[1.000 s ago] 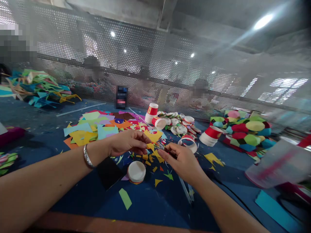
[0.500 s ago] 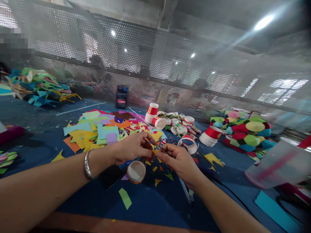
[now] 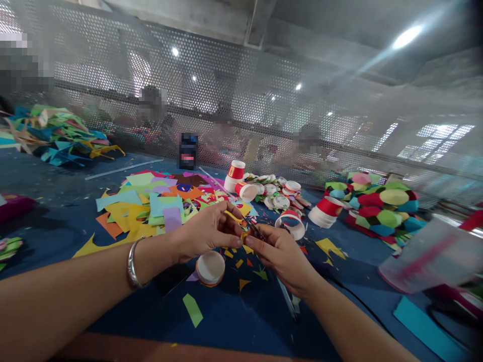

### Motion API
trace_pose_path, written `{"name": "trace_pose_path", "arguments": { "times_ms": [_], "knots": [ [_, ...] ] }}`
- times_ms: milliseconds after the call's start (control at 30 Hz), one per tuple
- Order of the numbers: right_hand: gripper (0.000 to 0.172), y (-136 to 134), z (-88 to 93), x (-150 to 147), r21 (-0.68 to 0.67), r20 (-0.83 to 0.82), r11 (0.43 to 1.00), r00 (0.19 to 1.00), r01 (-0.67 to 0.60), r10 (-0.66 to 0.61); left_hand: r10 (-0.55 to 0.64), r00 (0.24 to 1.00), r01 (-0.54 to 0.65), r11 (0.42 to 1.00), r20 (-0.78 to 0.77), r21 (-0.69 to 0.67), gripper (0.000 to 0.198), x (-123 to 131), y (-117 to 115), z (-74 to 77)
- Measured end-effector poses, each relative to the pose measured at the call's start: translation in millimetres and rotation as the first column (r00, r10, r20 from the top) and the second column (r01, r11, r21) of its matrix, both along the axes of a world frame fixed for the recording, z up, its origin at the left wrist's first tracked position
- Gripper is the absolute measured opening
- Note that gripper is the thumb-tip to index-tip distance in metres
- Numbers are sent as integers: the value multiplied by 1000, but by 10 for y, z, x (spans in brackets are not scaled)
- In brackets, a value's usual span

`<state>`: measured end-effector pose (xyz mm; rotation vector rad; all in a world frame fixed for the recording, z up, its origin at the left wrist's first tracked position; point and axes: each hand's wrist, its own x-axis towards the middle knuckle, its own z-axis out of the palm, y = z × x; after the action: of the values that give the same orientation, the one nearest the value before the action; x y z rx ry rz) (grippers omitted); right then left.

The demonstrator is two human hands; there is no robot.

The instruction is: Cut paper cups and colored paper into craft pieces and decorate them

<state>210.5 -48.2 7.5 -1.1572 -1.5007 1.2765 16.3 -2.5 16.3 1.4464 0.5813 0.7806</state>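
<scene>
My left hand point(image 3: 211, 229), with a silver bangle on its wrist, has thumb and fingers curled around a small piece of yellow paper point(image 3: 244, 235). Close against it, my right hand point(image 3: 283, 254) grips a small dark metal tool point(image 3: 257, 232); its kind is too small to make out. The fingertips of both hands nearly meet. Below my left hand sits a cut paper cup base point(image 3: 210, 268), its pale round side up. Small coloured paper scraps point(image 3: 239, 263) are strewn under the hands.
Coloured paper sheets point(image 3: 130, 211) are heaped at left centre. Red and white paper cups point(image 3: 326, 211) and a pile of cut discs point(image 3: 279, 201) lie beyond my hands. Hexagon-patterned coloured pieces point(image 3: 388, 203) and a translucent cup point(image 3: 430, 254) stand right. A perforated metal screen point(image 3: 226, 90) closes the back.
My left thumb has come up toward the right fingertips, beside the yellow paper. The metal tool in my right hand shows more clearly. The view has shifted slightly.
</scene>
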Motion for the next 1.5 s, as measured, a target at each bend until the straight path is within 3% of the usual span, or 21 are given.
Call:
{"name": "trace_pose_path", "arguments": {
  "times_ms": [233,400,667,833,1000,1200,1433,1500],
  "knots": [
    [31,-18,11,-9,-15,-38,1000,999,-1,1,-46,999,47,999,24,-10,30,7,34,-52],
    [30,-13,4,-11,-22,-65,1000,998,3,-5,-41,998,43,998,47,-42,28,26,43,-83],
    [29,-45,39,-24,-54,-101,998,995,12,-17,36,998,-33,998,-44,61,20,-8,75,-50],
    [30,-46,43,-24,-49,-90,999,996,10,-14,-26,991,37,996,-130,87,21,-47,70,-23],
    [31,-35,36,-14,-3,-42,999,999,34,-34,-125,986,132,990,-111,58,30,-43,30,-7],
    [33,-22,19,-9,14,-12,999,999,31,-31,-44,996,53,992,-81,114,26,-29,79,-61],
    [29,-4,-6,-4,31,13,999,1000,8,-9,96,964,-2,936,-248,352,16,-22,113,-65],
    [29,-3,-5,-6,27,17,1000,1000,2,-2,105,959,-7,937,-265,349,14,-14,100,-47]
  ]
}}
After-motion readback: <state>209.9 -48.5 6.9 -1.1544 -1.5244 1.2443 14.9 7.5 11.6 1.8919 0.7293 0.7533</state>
